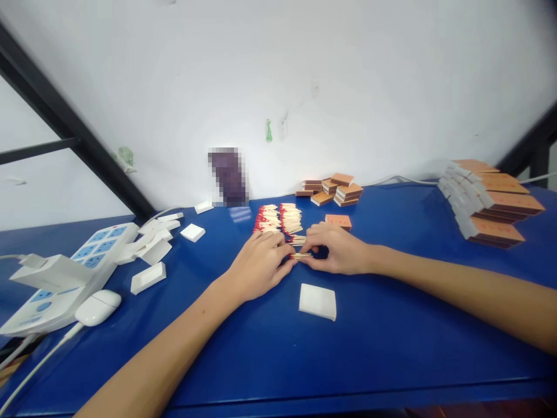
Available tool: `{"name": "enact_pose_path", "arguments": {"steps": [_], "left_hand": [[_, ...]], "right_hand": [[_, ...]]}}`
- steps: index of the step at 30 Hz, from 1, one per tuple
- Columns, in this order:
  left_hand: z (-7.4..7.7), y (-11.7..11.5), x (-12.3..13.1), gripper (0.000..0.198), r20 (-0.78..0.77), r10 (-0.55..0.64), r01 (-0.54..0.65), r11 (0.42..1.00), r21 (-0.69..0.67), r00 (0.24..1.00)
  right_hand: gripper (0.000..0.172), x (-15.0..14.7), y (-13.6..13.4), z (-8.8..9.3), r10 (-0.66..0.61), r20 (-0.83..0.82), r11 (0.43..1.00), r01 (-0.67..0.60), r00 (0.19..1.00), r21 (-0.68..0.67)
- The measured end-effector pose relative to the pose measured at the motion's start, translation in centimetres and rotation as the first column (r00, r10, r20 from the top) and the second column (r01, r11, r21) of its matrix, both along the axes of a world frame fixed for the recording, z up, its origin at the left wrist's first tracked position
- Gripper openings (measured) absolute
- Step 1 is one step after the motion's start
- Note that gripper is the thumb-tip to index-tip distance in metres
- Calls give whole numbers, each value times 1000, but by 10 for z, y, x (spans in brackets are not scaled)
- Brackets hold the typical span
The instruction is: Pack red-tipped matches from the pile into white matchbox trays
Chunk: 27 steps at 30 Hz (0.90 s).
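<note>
Between my two hands lies a small bundle of matches (303, 255), red heads to the left. My left hand (263, 263) pinches its head end, and my right hand (337, 248) pinches the other end with thumb and forefinger. Just beyond the fingers, two piles of red-headed matches (290, 219) lie side by side, with a few more matches near my fingertips. A white matchbox tray (317, 301) rests on the blue table (270, 354) in front of my hands. An orange matchbox (338, 221) is just behind my right hand.
Several orange matchboxes (347, 193) are stacked by the wall, and a larger stack (500, 203) stands at the right. White trays (148, 278) lie scattered at the left beside a power strip (93, 249) and a white charger case (98, 307). A blurred dark object leans on the wall.
</note>
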State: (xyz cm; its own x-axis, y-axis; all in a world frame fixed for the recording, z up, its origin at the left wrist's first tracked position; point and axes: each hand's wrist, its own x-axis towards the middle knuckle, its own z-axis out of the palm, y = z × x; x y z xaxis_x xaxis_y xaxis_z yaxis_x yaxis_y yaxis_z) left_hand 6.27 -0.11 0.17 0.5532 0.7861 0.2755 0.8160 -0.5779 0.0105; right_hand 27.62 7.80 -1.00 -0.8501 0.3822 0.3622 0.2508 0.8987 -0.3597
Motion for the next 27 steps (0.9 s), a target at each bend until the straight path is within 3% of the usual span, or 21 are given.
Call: {"name": "enact_pose_path", "arguments": {"steps": [4, 8, 18, 22, 27], "left_hand": [[0, -1, 2, 25, -2, 14, -14, 1000, -7, 1000], [1, -2, 3, 26, -15, 27, -27, 1000, 3, 1000], [2, -2, 2, 28, -36, -16, 18, 998, 54, 999], [0, -2, 1, 29, -23, -23, 24, 997, 68, 999], [-2, -1, 0, 27, 27, -16, 14, 998, 61, 999]], "right_hand": [[21, 0, 0, 2, 33, 30, 999, -33, 999, -12], [26, -2, -3, 5, 36, 74, 992, -44, 997, 115], [26, -5, -20, 22, -161, 330, 958, 66, 930, 280], [29, -6, -24, 24, -229, 352, 926, 92, 907, 367], [29, -7, -22, 22, -195, 342, 926, 57, 919, 374]]}}
